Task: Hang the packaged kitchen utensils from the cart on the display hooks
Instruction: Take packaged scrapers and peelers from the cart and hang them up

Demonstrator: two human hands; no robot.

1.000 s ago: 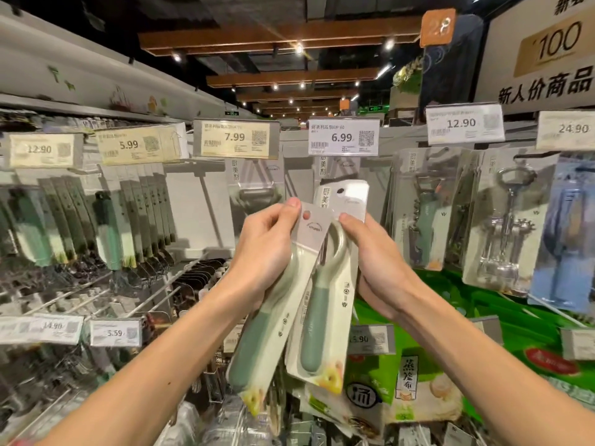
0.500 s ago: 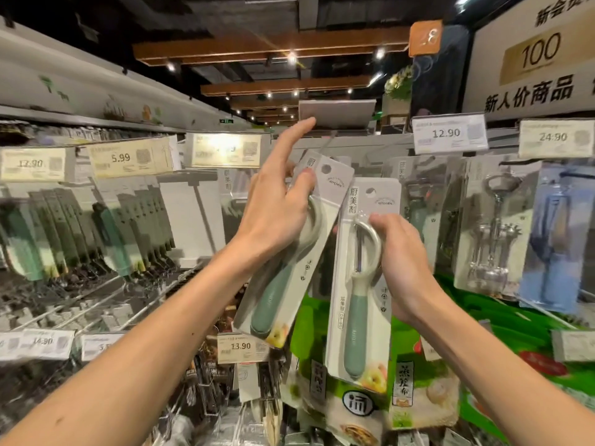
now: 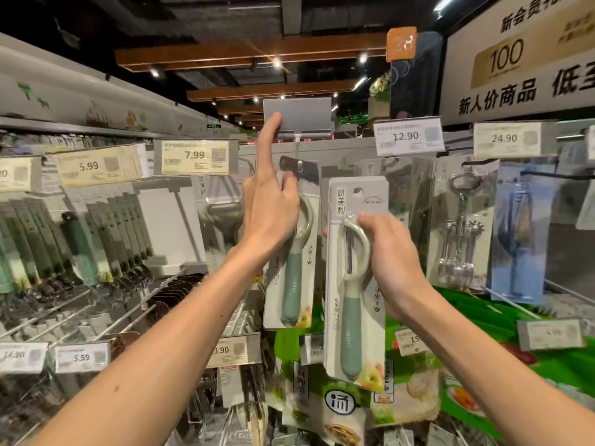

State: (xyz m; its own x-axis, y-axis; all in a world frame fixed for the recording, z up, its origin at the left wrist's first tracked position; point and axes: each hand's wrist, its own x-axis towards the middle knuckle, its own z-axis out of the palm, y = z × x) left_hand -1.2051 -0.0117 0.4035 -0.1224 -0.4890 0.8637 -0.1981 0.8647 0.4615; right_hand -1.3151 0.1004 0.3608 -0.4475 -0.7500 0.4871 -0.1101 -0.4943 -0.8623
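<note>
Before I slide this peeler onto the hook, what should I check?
1. Price tag lifted clear: ok, index finger of left hand props it up.
2. Left pack gripped: ok, thumb pinches it.
3. Left pack's hole threaded: cannot tell, blurred.
4. Right pack secure in right hand: ok.
5. Right pack's hang hole unobstructed: ok.

A peeler pack (image 3: 349, 317): glossy clear plastic blister over matt white card, smooth matt green handle. Far right, a corkscrew (image 3: 458, 252) of shiny metal. Overhead beams (image 3: 251, 53) look like warm wood.
</note>
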